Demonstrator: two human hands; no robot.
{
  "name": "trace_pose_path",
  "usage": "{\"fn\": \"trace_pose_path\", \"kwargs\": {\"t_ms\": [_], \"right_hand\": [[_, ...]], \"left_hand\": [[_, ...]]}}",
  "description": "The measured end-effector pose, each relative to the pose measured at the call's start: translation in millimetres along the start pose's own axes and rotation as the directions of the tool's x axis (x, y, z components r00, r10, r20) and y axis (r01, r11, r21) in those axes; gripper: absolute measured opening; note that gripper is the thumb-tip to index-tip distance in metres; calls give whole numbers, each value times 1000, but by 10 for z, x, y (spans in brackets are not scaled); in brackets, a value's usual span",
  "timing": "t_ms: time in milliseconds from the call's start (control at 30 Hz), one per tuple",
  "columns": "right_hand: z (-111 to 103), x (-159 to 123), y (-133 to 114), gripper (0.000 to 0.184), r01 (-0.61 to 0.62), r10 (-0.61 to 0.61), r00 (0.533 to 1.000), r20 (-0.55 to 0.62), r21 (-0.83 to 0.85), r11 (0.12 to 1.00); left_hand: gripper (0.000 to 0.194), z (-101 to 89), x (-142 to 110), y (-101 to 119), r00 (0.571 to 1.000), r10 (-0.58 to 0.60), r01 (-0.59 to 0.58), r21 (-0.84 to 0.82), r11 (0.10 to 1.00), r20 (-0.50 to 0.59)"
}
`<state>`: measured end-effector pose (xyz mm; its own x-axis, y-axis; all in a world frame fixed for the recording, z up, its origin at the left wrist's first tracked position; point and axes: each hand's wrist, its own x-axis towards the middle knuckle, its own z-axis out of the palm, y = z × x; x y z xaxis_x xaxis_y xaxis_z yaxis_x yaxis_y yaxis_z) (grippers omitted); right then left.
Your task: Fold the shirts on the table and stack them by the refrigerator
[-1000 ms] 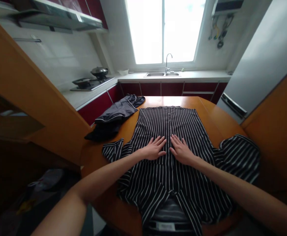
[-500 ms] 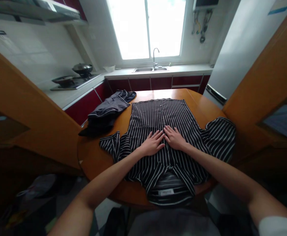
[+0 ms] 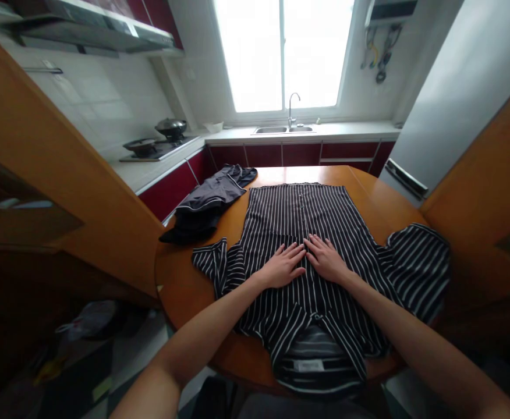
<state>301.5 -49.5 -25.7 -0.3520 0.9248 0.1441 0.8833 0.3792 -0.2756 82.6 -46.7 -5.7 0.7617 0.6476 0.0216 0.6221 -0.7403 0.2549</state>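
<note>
A black shirt with white stripes (image 3: 276, 218) lies spread front side up, its collar towards me and its hem towards the window. My left hand (image 3: 282, 266) rests flat on the middle of the shirt, fingers stretched out. Beside it, my right hand (image 3: 325, 258) lies flat just right of the button line, fingers extended. The fingertips of both hands come close together near the buttons. One sleeve reaches out to the left, partly bunched; the right sleeve hangs at the table's edge. Under the shirt is the round wooden table (image 3: 180, 279).
Folded dark clothes (image 3: 215, 195) lie at the table's left back. Beyond stand a counter with a sink (image 3: 271, 130), a stove with pans (image 3: 141, 146) and a fridge (image 3: 447, 99). Wooden frames flank both sides. A plastic bag (image 3: 91, 320) is on the floor at left.
The camera view has shifted, so everything appears further right and slightly lower. Both hands remain flat at about the same place on the shirt.
</note>
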Motion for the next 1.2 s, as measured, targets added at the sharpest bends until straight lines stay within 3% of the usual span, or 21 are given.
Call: {"fn": "trace_pose_path", "kwargs": {"t_ms": [200,300,467,567,633,700,800,867,1000,1133,1200], "right_hand": [[62,3,36,58,21,-21,1000,-6,0,1000],[72,6,32,60,15,-15,1000,1,-7,1000],[69,1,35,62,14,-14,1000,14,1,1000],[68,-2,40,62,15,-15,1000,11,13,1000],[68,-2,41,62,17,-17,1000,6,18,1000],[69,-1,42,61,15,-15,1000,7,16,1000],[78,1,47,62,9,-9,1000,14,14,1000],[88,4,49,61,11,-11,1000,11,19,1000],[97,21,52,58,-3,6,999,-38,69,998],[68,40,47,56,-42,73,980,-183,165,985],[59,41,34,57,-8,48,975,-217,184,983]], "left_hand": [[67,1,-44,3,997,-62,62,-26,998,-36],[65,-60,-83,-130,976,-213,212,-32,977,-52],[75,-171,-240,-622,807,-585,589,31,808,-74],[83,-195,-341,-800,714,-693,699,65,712,-99],[85,-189,-358,-786,671,-731,741,82,666,-125],[82,-171,-324,-678,705,-688,708,110,698,-171],[74,-129,-226,-446,853,-487,513,126,849,-190],[73,-104,-176,-320,916,-376,390,92,916,-141],[71,-84,-166,-231,952,-306,307,36,951,-24],[70,-97,-184,-232,949,-311,313,32,949,-54],[69,-103,-179,-214,959,-274,276,29,961,-68]]}}
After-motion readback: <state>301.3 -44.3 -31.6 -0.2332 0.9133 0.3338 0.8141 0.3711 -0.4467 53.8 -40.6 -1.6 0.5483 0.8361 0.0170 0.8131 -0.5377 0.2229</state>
